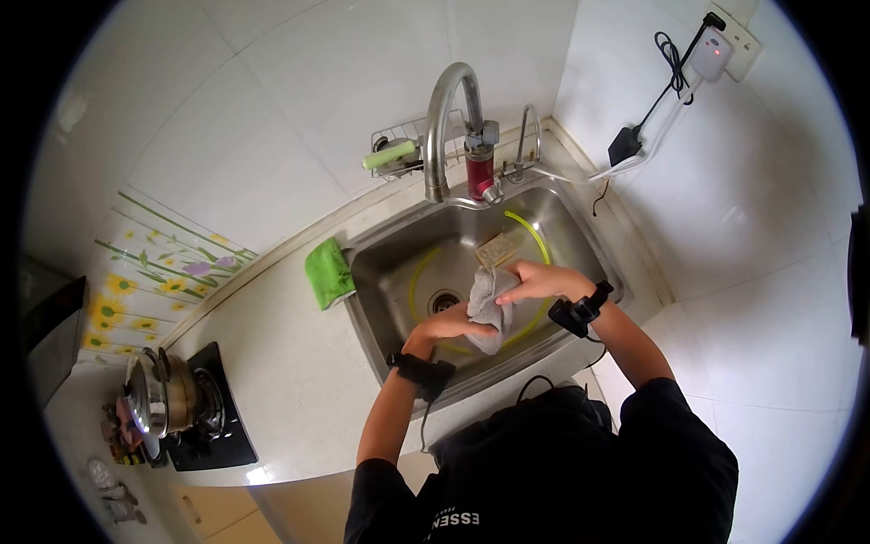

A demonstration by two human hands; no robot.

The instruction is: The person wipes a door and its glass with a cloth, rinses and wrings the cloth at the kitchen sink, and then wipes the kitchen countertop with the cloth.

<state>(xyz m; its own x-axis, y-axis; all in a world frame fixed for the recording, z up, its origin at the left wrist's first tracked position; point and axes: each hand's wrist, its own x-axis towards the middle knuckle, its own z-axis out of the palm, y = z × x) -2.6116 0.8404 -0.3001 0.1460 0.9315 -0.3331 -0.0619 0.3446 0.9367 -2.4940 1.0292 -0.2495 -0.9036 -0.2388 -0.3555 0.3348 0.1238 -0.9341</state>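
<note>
A grey cloth [486,308] is bunched between both hands, over the metal sink [385,263]. My left hand [449,324] grips its lower left part, with the fingers partly hidden by the cloth. My right hand [536,282] is closed on its upper right part. Beneath the hands, a yellow-green ring [541,238] lies in the basin around the drain [444,303]. Just above the cloth, a beige rectangular item [496,250] rests in the sink.
The curved faucet [437,136] rises behind the sink, beside a smaller tap [523,136] and a wire rack [391,156]. A green cloth [329,273] lies left of the basin. Farther left, a pot [163,390] stands on the black stove [217,444].
</note>
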